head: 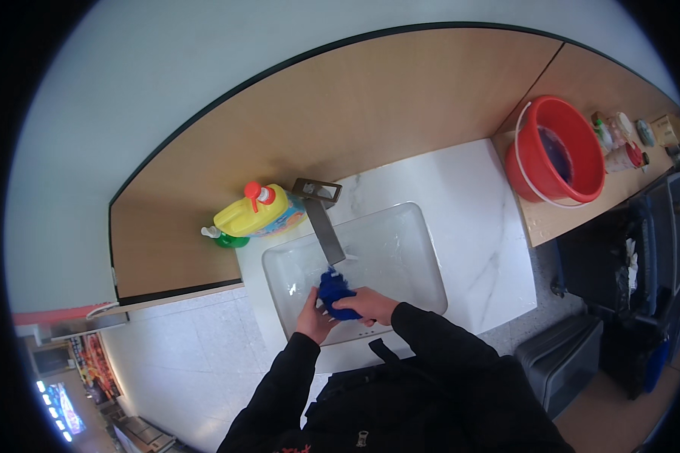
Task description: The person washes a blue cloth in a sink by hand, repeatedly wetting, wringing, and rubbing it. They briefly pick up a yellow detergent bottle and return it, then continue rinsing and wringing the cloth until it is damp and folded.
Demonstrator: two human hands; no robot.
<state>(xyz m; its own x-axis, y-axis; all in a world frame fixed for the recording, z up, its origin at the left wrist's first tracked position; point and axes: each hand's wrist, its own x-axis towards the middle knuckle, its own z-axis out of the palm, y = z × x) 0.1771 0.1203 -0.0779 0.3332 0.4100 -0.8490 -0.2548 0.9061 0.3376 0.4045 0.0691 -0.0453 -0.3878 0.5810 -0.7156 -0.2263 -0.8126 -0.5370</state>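
Both of my hands are over a white rectangular sink point(385, 266), gripping a bunched blue cloth point(335, 297). My left hand point(316, 321) has its fingers around the lower left side of the cloth. From the right, my right hand point(369, 306) presses its thumb on the cloth's lower end. The cloth's top lies just below the spout of a grey square-edged faucet point(324, 232), where water appears to run onto it. The faucet's looped handle point(317, 190) is at the back. Part of the cloth is hidden behind my fingers.
A yellow jug with a red pump point(255, 214) and a green bottle point(230, 240) stand left of the faucet. Right of the white marbled counter point(470, 226), a red bucket point(578, 153) holds dark liquid. Several containers point(623, 139) sit beyond it. Dark bins point(600, 272) stand at right.
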